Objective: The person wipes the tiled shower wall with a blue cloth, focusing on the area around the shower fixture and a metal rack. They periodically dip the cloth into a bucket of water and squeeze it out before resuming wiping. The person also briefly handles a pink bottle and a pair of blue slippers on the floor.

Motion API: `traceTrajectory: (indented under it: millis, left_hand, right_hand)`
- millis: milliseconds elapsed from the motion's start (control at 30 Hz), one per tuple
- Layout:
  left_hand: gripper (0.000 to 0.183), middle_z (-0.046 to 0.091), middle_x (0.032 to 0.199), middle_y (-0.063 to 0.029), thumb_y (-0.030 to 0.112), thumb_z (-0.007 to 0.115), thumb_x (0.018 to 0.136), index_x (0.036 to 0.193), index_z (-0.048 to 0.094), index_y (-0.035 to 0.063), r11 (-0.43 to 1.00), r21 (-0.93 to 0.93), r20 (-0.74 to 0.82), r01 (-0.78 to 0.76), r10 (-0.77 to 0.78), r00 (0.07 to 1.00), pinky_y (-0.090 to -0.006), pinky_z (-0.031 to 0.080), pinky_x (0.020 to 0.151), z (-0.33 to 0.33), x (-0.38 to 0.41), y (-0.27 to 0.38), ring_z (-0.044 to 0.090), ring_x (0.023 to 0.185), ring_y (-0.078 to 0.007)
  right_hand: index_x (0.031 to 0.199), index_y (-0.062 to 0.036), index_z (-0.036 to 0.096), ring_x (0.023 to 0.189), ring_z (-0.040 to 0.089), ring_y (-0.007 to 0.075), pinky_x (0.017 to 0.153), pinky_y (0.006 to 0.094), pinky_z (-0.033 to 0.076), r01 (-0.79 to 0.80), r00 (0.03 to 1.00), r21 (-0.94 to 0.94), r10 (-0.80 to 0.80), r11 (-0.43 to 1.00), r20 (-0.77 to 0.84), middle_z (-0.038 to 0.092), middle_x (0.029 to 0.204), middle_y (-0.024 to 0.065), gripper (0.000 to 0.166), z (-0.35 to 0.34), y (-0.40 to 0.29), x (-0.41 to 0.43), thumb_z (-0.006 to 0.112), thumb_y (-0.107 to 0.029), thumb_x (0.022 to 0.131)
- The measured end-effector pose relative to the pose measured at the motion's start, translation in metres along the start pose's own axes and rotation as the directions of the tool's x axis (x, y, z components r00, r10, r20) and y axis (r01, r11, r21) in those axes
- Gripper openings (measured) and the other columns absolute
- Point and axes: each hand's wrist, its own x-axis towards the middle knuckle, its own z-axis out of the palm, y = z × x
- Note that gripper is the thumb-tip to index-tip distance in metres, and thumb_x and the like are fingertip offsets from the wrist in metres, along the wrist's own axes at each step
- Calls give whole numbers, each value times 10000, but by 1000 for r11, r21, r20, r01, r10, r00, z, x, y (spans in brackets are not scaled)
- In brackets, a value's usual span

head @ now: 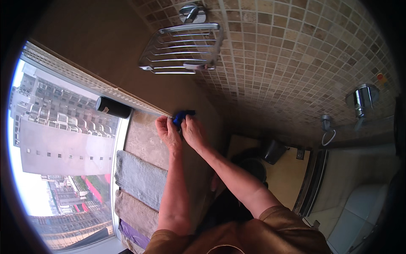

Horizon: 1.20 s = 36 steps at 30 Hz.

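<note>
Close together near the middle of the view, both my hands work at a small blue object (179, 118) beside the corner edge of the window recess. My left hand (168, 131) has its thumb and fingers at the object's left side, touching a thin pale strip or cord at the edge; whether it grips this is hard to see. My right hand (192, 130) pinches the blue object from the right, its dark end sticking out above the fingers. The object's exact kind cannot be told.
A chrome wire soap basket (187, 59) juts from the mosaic-tiled wall above. On the stone window sill (146, 139) lie a grey-blue towel (141, 177), a brown towel (136, 208) and purple cloth (134, 233). A black cylinder (115, 107) is by the window. A dark bin (274, 151) stands below right.
</note>
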Motion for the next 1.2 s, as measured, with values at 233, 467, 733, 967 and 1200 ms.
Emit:
traceTrajectory:
  millis: [233,467,733,967,1200]
  left_hand:
    - [58,547,859,26,85,587,1009,1012,531,71,994,51,22,-99,98,995,-200,429,615,1,7,-8,493,712,-46]
    - [62,549,757,2,77,584,1004,989,524,83,996,37,15,-84,83,996,-212,436,579,6,6,-7,510,632,-65]
    - [95,554,742,-2,108,589,1013,974,504,91,988,91,74,-121,115,991,-207,449,574,-3,11,-5,533,617,-72]
    - [71,571,838,-17,101,571,1021,1015,511,62,988,89,123,-124,113,986,-227,484,616,4,10,-3,555,684,-75]
    - [102,611,913,-43,7,625,917,1003,576,30,902,339,199,-268,209,957,-257,505,789,-7,-14,2,584,834,-120]
  right_hand:
    - [855,48,617,744,667,408,669,517,522,-36,995,173,19,984,96,654,772,253,249,14,53,25,606,-191,922]
    - [851,26,553,619,609,293,594,463,452,-110,974,295,163,949,-159,551,694,178,240,-15,71,-27,581,-178,975]
    - [1257,7,524,1033,577,447,894,480,488,190,970,349,-120,918,-213,548,1141,249,378,20,25,-102,595,20,886]
    - [1253,-48,527,1062,601,406,900,460,487,126,960,414,-5,902,-281,586,1132,232,373,33,26,-63,607,-60,889]
    - [1217,-45,527,1101,618,330,885,414,490,-190,973,622,231,760,15,588,1217,247,274,50,22,-118,553,-168,974]
